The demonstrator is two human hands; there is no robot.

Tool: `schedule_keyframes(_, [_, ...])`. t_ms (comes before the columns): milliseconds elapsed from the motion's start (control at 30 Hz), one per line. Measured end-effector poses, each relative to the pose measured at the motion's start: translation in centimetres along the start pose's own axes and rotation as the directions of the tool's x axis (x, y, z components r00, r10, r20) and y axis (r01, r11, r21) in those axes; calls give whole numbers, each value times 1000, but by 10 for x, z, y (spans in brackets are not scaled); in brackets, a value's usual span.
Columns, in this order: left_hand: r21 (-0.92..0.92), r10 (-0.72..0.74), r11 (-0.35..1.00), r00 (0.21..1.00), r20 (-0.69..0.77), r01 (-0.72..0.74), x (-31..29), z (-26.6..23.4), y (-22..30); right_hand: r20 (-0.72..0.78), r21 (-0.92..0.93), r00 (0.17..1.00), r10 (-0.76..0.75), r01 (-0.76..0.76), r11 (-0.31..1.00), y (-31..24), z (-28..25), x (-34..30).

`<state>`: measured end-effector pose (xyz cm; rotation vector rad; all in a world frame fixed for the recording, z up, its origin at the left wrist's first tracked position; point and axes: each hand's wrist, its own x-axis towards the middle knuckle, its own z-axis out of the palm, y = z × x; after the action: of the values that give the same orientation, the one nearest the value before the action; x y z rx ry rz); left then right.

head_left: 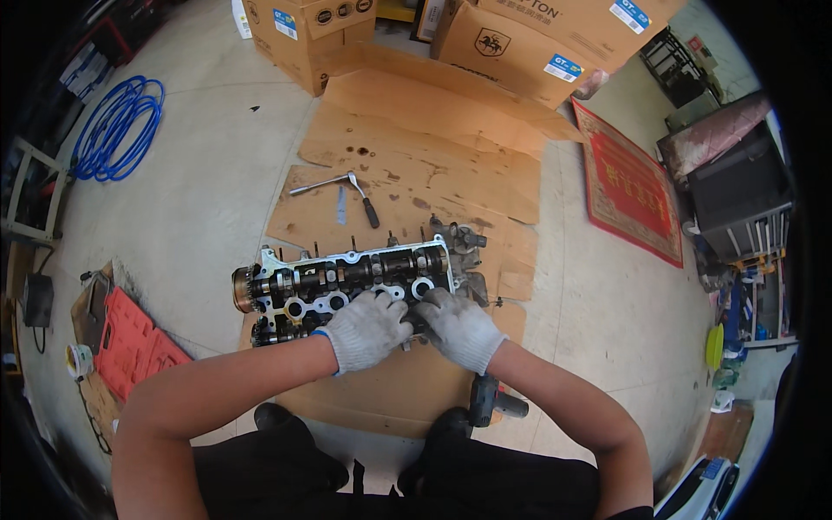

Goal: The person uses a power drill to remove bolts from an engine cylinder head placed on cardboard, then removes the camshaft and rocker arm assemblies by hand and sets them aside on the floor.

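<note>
An engine cylinder head with its camshafts exposed lies on the cardboard in front of me. My left hand, in a whitish knit glove, rests over the near side of it with bent, closed fingers. Close beside it, my right hand, in a matching glove with dirty fingertips, closes over the near right end. Between the hands a dark part shows, but what the fingers grip is hidden. At the left end of the far camshaft sits a toothed, bronze-coloured wheel. The gloves cover much of the near camshaft.
Beyond the cylinder head, a ratchet wrench lies on the oil-stained cardboard sheet. A cordless power tool stands near my right foot. Cardboard boxes stand at the back. Left are a blue hose coil and a red tool case.
</note>
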<state>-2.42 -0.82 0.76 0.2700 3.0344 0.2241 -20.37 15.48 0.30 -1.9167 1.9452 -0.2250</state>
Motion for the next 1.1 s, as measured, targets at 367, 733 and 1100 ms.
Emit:
schedule_keyframes(367, [50, 32, 998, 998, -60, -29, 1, 4, -1, 2, -116, 1000, -17, 17, 993, 3, 7, 1])
schedule_keyframes(733, [74, 50, 996, 994, -98, -43, 2, 5, -3, 78, -310, 981, 175, -143, 940, -37, -1, -8])
schedule_keyframes(1100, [48, 20, 999, 999, -27, -18, 4, 0, 0, 23, -73, 978, 209, -207, 976, -26, -7, -6])
